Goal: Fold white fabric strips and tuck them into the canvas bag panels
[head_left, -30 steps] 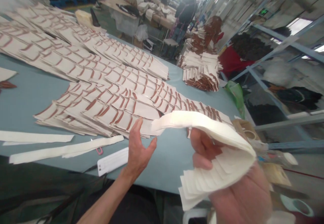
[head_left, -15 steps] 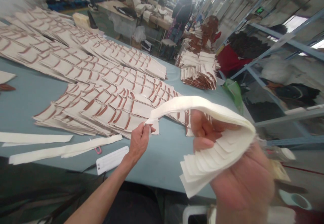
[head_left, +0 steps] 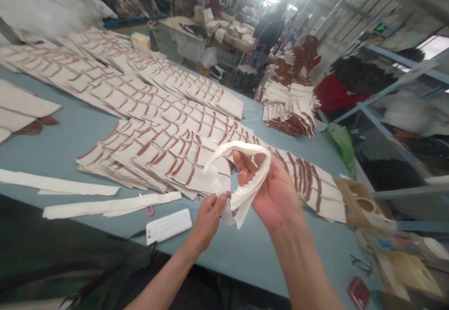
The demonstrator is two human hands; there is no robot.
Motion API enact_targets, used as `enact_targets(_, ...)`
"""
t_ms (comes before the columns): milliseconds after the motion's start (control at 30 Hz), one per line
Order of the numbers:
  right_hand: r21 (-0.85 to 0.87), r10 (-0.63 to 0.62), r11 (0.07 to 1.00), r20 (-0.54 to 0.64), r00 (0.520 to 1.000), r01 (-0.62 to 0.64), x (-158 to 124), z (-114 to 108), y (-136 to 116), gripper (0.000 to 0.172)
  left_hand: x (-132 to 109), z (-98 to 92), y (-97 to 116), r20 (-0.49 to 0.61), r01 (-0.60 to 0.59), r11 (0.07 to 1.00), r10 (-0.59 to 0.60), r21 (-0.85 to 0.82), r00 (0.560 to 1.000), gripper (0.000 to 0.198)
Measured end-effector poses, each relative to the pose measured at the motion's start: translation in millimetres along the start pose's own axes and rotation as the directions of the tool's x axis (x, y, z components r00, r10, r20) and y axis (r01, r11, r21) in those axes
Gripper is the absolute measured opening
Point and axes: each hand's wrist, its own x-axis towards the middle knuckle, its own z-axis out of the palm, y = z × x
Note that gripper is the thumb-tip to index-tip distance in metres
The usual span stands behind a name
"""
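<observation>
A bundle of cream fabric strips arches over my right hand, which is closed around it, the layered ends fanned below. My left hand pinches a thin white strip between thumb and fingers, just left of the bundle's fanned ends. Behind both hands, overlapping rows of cream fabric pieces with brown edges cover much of the blue-green table. Loose cream strips lie to the left of my left hand, near a white power bank-like device and a pink clip.
Cream and brown pieces are stacked high at the table's far side. To the right are a green plastic bag, a cardboard box and a red-cased object. Blue shelving stands beyond. A person is in the background.
My right hand has moved left and away from the camera with the bundle, closer to my left hand. My left hand has shifted slightly right and down, and a thin strip now hangs from it.
</observation>
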Motion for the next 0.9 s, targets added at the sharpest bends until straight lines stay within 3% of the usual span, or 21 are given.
enact_targets(133,-0.038,0.035,0.999,-0.029,0.999,-0.036,21.4,22.5,12.7,0.044,15.7,-6.9,23.3,-0.064,-0.083,0.996,0.080,-0.046,0.995,0.051)
enact_targets(267,-0.067,0.069,0.996,0.079,0.995,-0.064,52.0,43.3,26.3,0.036,41.5,-22.3,42.8,-0.143,-0.153,0.984,0.140,-0.090,0.980,0.043)
enact_targets(367,-0.101,0.087,0.992,0.164,0.983,-0.071,77.0,60.7,37.9,0.025,63.9,-35.6,56.7,-0.175,-0.177,0.970,0.148,-0.164,0.973,0.041)
enact_targets(533,-0.176,0.066,0.984,0.131,0.989,-0.042,110.4,80.0,57.6,0.027,96.2,-55.3,67.7,-0.195,-0.185,0.935,0.130,-0.302,0.972,0.035)
enact_targets(667,-0.436,0.089,0.899,0.109,0.990,-0.033,130.3,59.7,72.3,0.028,112.8,-64.7,46.4,-0.189,-0.124,0.923,0.057,-0.364,0.980,0.031)
enact_targets(900,-0.687,0.104,0.722,-0.009,0.994,-0.082,148.5,-13.8,82.3,0.031,118.6,-65.3,-13.6,-0.154,0.043,0.924,-0.110,-0.381,0.982,0.029)
